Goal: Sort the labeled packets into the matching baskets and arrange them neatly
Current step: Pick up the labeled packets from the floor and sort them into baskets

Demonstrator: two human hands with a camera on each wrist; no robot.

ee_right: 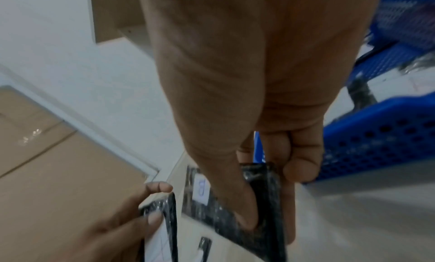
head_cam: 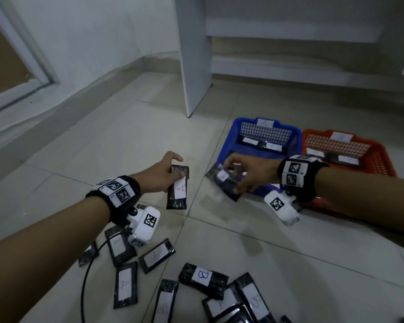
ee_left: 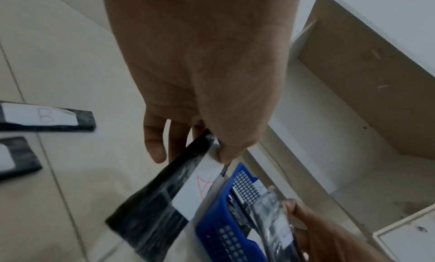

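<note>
Pale floor tiles (head_cam: 219, 241) carry everything, with a white wall and a cabinet panel (head_cam: 191, 54) across the top of the head view. At mid-frame we hold two packets at once. Our left hand (head_cam: 160, 174) pinches the top end of the A packet (head_cam: 178, 187) between thumb and fingers, so it hangs upright just left of centre with its red letter facing us. Our right hand (head_cam: 250, 173) has thumb and curled fingers clamped on a second packet (head_cam: 224, 180), tilted over the near-left corner of the blue basket (head_cam: 240, 127); the right wrist view shows a B on its label. That blue basket, right of centre, bears an A tag on its far wall and already holds packets laid flat. Touching it on the right sits the orange basket (head_cam: 383, 157), also with packets inside; its tag is too blurred to read. Across the bottom of the frame lies the unsorted pile (head_cam: 196, 287), several packets showing A or B.

We judge the step to be carrying, with sorting only partly done. Next, as we see it, the A packet needs to travel right and lie flat beside the ones in the blue basket, while the B packet must pass over it to the orange one, presumably B.
</note>
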